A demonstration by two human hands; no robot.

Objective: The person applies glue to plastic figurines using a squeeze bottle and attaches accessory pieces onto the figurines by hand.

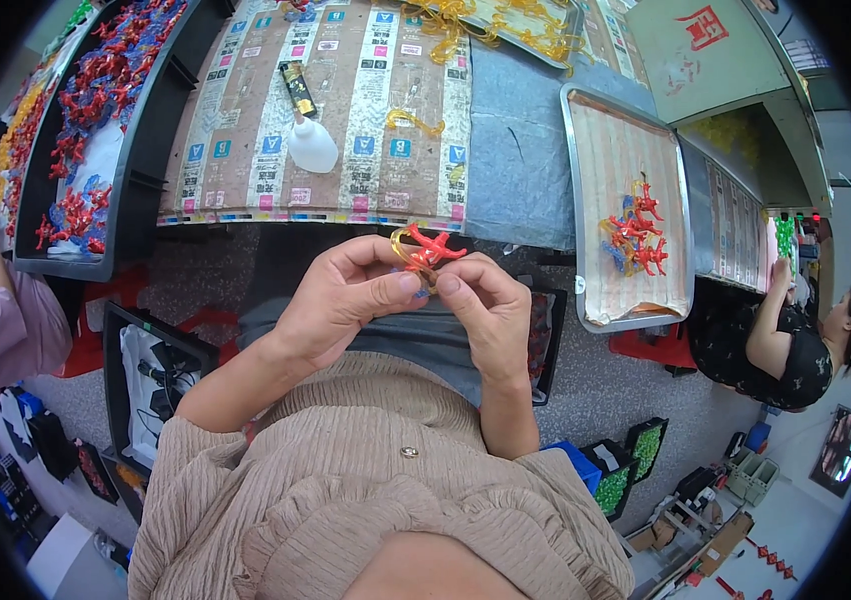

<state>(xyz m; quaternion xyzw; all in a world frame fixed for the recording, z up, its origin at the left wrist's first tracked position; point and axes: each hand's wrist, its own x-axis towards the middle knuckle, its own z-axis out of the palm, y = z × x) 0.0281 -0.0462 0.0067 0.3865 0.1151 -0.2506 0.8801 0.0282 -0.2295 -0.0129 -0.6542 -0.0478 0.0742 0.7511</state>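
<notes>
Just in front of the table's near edge, both hands pinch one small plastic piece (430, 246), glossy red with pointed arms, a clear yellow loop and a bit of blue under it. My left hand (330, 300) is closed on its left side, thumb and forefinger on the yellow and blue parts. My right hand (493, 310) is closed at its lower right, thumb tip against it. Fingers hide the piece's underside. On the table ahead lie a loose clear yellow strip (415, 123), a white squeeze bottle (312, 146) and a black lighter-like object (297, 88).
A metal tray (635, 290) at right holds several red and blue pieces. A black crate (120, 215) at left is heaped with similar ones. Yellow strips (440, 30) fill the far side. Co-workers sit at both sides, one in a black top (780, 350), one in a pink sleeve (5, 330).
</notes>
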